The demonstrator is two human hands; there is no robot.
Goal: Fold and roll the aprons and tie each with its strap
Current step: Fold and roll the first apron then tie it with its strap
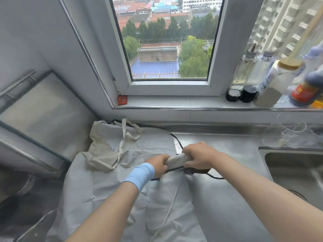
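A tightly rolled white apron sits between my two hands above the steel counter. My left hand, with a blue band on its wrist, grips the roll's left end. My right hand grips its right end from above. A thin dark strap runs under the roll and trails to the right on the counter; another stretch of the strap lies behind the hands. Beneath the roll a second white apron is spread flat. A crumpled cream apron with pale straps lies at the back left.
A steel sink opens at the right. Bottles and jars crowd the window sill at the right, and a small red packet lies on the sill's left end. Clear plastic sits behind the sink. A range hood juts in at the left.
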